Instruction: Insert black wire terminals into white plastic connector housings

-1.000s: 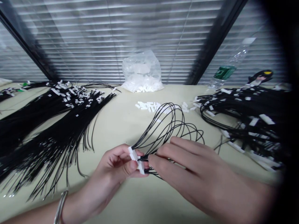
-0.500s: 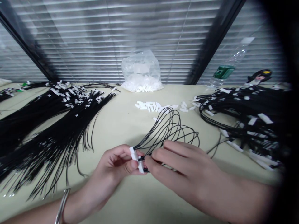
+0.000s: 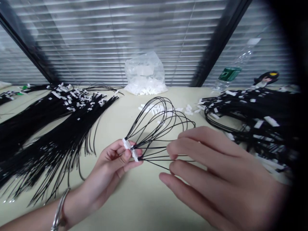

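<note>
Head view: the step in hand looks like dressing or fitting black wires (image 3: 149, 136) at a small white connector (image 3: 131, 149), with the left hand (image 3: 109, 166) serving as the clamp and the right hand (image 3: 211, 173) dealing with the wires. The next move, by this reading, calls for a steady left grip while the right fingers pick out a wire without dragging its neighbours; the loops cross one another, so a snag seems the likeliest trouble.

The connector is above the worktop (image 3: 130, 199), near the middle of the view, tilted so that its upper end leans left. The left fingers are pinched on it, the thumb pressed to the near side and the other fingers behind. Some wires arch up from it in wide loops; others run almost straight toward the right hand.

The right fingers are parted and gently curved, the thumb well apart from the forefinger, with no firm grip to be seen. Several wires pass behind them; whether a fingertip touches one cannot be told.

Beyond the loops, loose white pieces (image 3: 155, 109) lie scattered, and a clear bag (image 3: 146, 73) with more such pieces stands behind them, before the blinds (image 3: 115, 38). A long wire bundle (image 3: 60, 138) spreads at the left; a coiled heap (image 3: 260, 115) with white ends lies at the right, a bottle (image 3: 230, 73) just behind it.
</note>
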A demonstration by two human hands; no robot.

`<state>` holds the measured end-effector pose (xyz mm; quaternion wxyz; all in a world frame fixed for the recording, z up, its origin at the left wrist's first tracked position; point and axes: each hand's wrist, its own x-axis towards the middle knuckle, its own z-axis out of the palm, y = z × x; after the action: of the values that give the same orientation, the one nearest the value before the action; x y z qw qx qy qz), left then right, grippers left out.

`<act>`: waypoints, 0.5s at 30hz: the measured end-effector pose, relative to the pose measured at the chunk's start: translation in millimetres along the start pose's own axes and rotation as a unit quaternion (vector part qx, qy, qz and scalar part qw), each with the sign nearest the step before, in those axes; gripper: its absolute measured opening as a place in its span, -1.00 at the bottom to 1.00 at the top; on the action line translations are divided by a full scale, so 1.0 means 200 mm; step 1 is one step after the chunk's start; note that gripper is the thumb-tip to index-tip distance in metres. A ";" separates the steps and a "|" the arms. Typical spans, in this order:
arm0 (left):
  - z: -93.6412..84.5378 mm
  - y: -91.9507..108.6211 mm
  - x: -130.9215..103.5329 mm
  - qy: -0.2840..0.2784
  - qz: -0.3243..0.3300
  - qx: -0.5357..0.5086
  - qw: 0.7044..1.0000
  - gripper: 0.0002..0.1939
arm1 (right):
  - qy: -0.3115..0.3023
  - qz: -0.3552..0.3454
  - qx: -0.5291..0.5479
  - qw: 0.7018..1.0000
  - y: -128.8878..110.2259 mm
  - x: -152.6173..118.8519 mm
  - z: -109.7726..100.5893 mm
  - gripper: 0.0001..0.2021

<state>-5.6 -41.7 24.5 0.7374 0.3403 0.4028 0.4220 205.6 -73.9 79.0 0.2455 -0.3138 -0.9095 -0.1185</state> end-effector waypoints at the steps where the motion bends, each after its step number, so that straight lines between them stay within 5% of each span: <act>1: 0.00 0.00 0.00 0.006 -0.003 -0.005 1.000 -0.95 | -0.008 0.006 -0.018 1.000 -0.01 -0.01 0.01 -0.80; 5: 0.00 0.00 -0.01 0.010 0.003 -0.009 1.000 -0.95 | -0.072 0.011 -0.070 0.995 -0.02 -0.06 0.05 -0.88; 8: 0.00 0.01 0.00 0.009 0.012 -0.007 1.000 -0.94 | -0.104 0.033 -0.053 0.993 -0.01 -0.08 0.06 -0.67; 11: 0.00 0.00 0.01 0.016 0.023 -0.008 1.000 -0.94 | -0.129 0.119 0.090 0.980 0.02 -0.05 0.02 -0.57; 15: 0.00 0.00 0.02 0.049 0.044 -0.008 0.998 -0.94 | -0.158 0.203 0.322 0.911 0.06 0.01 -0.05 -0.75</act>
<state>-3.7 -37.6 22.9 0.7002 0.3306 0.4201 0.4733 216.4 -67.2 88.8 0.2050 -0.4101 -0.8421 0.2840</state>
